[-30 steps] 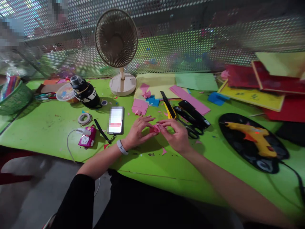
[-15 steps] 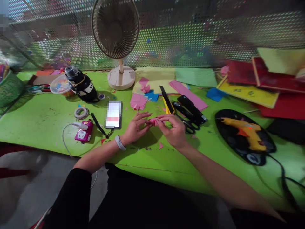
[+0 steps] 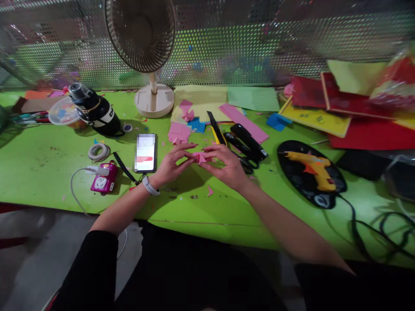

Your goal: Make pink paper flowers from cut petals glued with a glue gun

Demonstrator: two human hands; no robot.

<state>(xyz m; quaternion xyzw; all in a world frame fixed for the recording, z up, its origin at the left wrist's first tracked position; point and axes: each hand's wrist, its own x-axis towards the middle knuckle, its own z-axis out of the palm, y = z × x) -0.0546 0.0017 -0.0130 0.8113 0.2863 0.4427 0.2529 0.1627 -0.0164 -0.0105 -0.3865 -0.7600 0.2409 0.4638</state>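
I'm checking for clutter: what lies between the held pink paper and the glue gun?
In the head view, from the pink paper: the right hand, scissors beside the stapler, a strip of green table, then the black tray under the glue gun.

We hold one small piece of pink paper between the fingertips of our left hand and right hand, over the green table. It is folded, with angled edges and a pointed lower part facing us, though our fingers cover its sides and we cannot make out every crease.
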